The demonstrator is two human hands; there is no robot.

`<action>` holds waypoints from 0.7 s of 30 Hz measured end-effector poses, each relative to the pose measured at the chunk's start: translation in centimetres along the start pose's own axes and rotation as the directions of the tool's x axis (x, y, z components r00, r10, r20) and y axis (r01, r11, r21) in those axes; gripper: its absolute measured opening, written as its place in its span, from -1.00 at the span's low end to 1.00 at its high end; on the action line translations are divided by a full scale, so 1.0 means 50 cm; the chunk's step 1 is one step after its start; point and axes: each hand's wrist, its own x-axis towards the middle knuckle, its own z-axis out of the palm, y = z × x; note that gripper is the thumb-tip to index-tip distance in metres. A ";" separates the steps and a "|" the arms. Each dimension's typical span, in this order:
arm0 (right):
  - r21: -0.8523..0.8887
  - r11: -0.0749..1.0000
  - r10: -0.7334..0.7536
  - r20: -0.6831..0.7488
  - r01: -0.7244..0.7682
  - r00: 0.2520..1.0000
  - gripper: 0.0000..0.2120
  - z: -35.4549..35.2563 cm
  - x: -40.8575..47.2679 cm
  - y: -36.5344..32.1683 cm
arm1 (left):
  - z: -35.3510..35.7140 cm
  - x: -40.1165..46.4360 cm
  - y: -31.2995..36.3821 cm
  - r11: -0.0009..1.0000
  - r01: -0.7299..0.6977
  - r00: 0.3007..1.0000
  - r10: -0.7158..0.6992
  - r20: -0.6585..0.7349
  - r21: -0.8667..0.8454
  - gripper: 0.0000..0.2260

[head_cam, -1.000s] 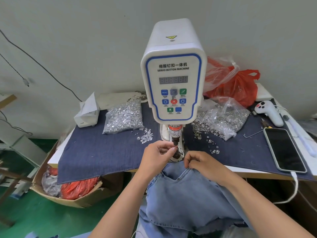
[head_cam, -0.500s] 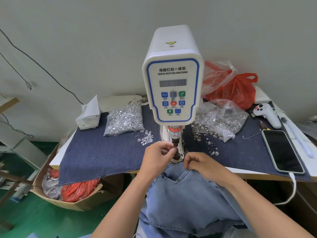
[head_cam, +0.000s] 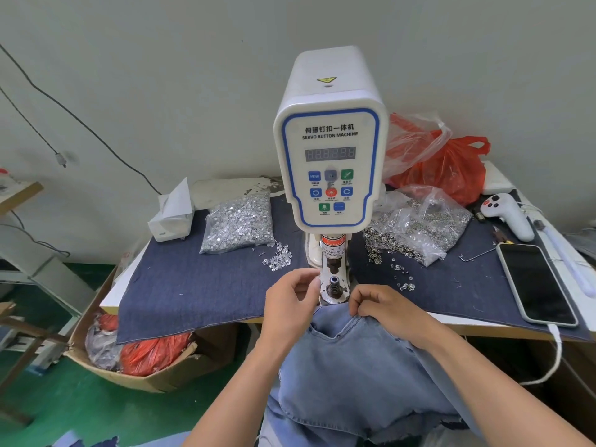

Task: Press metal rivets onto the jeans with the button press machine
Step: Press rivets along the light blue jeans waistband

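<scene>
Far left of bench: white paper box at the back corner, on the dark denim cloth that covers the table top. Under that edge, on the floor, a cardboard box with red and grey plastic bags.

Next right: clear bag of silver rivet studs, with a few loose studs spilled just beside it toward the machine.

Left hand: fingers curled, thumb and forefinger tips close together just left of the lower die. Whether they pinch a rivet part I cannot tell; nothing is visible between them. The hand sits above the upper left edge of the jeans.

Centre: button press machine, display unlit or unreadable. Ram raised; lower die exposed, dark, with a ring on top. No denim lies between ram and die.

Jeans: light blue, hanging off the near table edge below the die, pocket opening uppermost and touching the base of the machine.

Right hand: fingers curled, pinching the top hem of the jeans just right of the die.

Further right: bag of ring-shaped rivet caps with loose ones spilled on the cloth; red plastic bag behind; white handheld controller; phone face up with a cable plugged in.

Progress, judged: one small dot on the pocket corner may be a set rivet; too small to confirm. Current step looks like loading the die. Still left: slide the pocket corner over the die, then press.
</scene>
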 end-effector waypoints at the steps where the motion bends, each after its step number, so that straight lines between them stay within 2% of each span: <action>1: 0.003 1.000 0.000 0.007 0.000 1.000 -0.82 -0.001 0.000 0.002 | -0.001 -0.014 -0.003 1.000 -0.025 0.999 0.026 -0.041 0.014 -0.87; 3: 0.017 1.000 -0.004 0.028 0.003 1.000 -0.77 -0.003 0.000 0.005 | -0.002 -0.048 -0.010 0.989 -0.124 0.992 0.122 0.020 0.079 -0.87; 5: 0.041 0.999 -0.012 0.055 0.010 0.998 -0.71 -0.007 -0.002 0.003 | -0.006 -0.075 -0.017 0.958 -0.224 0.957 0.181 0.227 0.180 -0.90; 7: 0.065 0.998 -0.020 0.092 0.014 0.996 -0.67 -0.009 -0.007 -0.001 | -0.011 -0.086 -0.026 0.878 -0.319 0.900 0.162 0.404 0.358 -0.78; 9: 0.084 0.996 -0.025 0.112 0.016 0.993 -0.65 -0.011 -0.014 -0.002 | -0.012 -0.090 -0.028 0.804 -0.362 0.877 0.122 0.465 0.471 -0.76; 11: 0.098 0.995 -0.033 0.105 0.022 0.994 -0.69 -0.015 -0.024 -0.002 | -0.021 -0.090 -0.018 0.865 -0.319 0.887 0.128 0.444 0.388 -0.87; 13: 0.056 0.997 -0.052 0.128 0.045 0.990 -0.84 -0.023 -0.035 -0.002 | -0.038 -0.089 -0.010 0.940 -0.249 0.899 0.133 0.418 0.235 -0.90; 15: -0.177 0.978 -0.072 0.208 0.110 0.975 -0.95 -0.038 -0.045 -0.004 | -0.057 -0.085 -0.005 0.982 -0.170 0.903 0.122 0.413 0.080 -0.86; 17: -0.359 0.918 -0.079 0.256 0.171 0.963 -0.94 -0.048 -0.051 -0.006 | -0.068 -0.083 0.004 0.996 -0.086 0.894 0.084 0.441 -0.017 -0.82; 19: -0.349 0.922 -0.085 0.246 0.170 0.966 -0.95 -0.050 -0.059 -0.015 | -0.067 -0.083 0.010 0.996 -0.006 0.890 0.046 0.454 -0.090 -0.81; 21: -0.258 0.951 -0.108 0.235 0.169 0.966 -0.92 -0.047 -0.067 -0.021 | -0.066 -0.076 0.013 0.998 -0.023 0.891 0.046 0.452 -0.057 -0.81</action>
